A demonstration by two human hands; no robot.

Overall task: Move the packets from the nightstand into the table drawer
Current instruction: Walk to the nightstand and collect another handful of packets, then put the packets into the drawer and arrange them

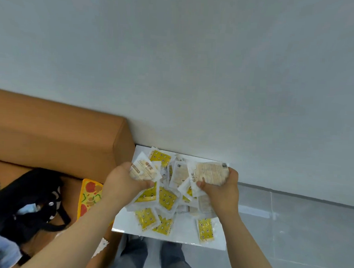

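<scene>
A white nightstand [186,237] stands against the wall, its top covered by a loose heap of several packets [167,198], some yellow with dots, some white and beige. My left hand [125,182] is closed around a bunch of white packets [144,170] at the heap's left side. At the right side, my right hand [220,190] grips another bunch of pale packets [210,173], lifted a little above the pile. No table drawer is in view.
A brown headboard [53,138] and bed surface lie to the left, with a black bag [27,199] and a colourful orange packet [89,197] on it. The grey wall [196,73] is right behind the nightstand. Grey tiled floor [300,234] stretches right; my legs stand below.
</scene>
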